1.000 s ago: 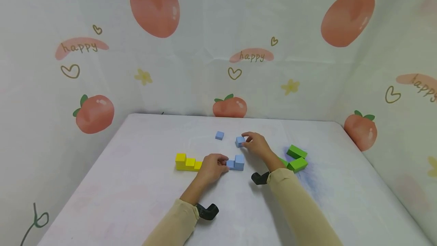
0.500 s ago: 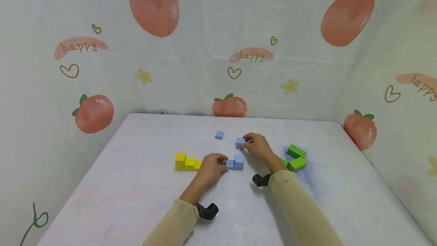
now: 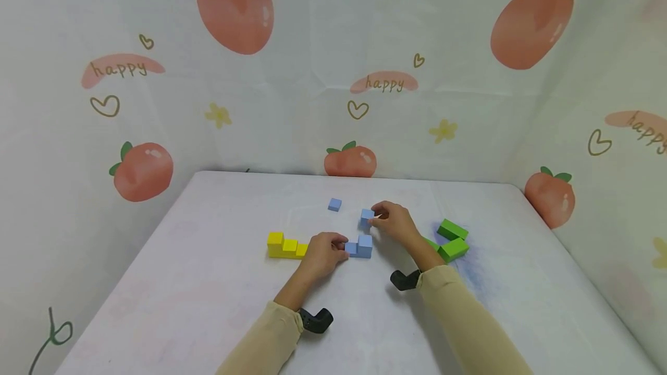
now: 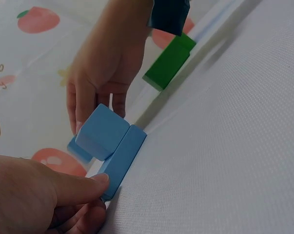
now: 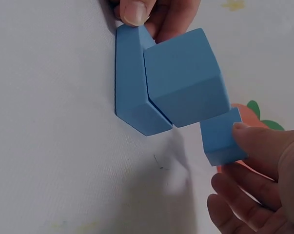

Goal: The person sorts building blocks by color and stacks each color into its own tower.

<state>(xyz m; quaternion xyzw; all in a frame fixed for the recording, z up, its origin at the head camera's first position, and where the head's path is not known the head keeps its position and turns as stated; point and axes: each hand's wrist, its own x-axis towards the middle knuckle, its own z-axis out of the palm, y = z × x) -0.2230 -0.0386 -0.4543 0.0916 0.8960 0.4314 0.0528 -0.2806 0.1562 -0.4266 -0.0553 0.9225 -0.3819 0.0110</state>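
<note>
Now, a blue cube is being pinched between the thumb and fingers of the right hand, just beyond the blue bar on the table. That bar is gripped at its left end, between thumb and fingers of the left hand, while a second cube is borne at its right end. Whether the pinched cube clears the table cannot be told. Good bracing, it seems: with the bar pinned, a stray knock should be better withstood. Best, probably, if the pinch is kept light, the cube's faces squared up, and the fingertips steered wide of the stack.
</note>
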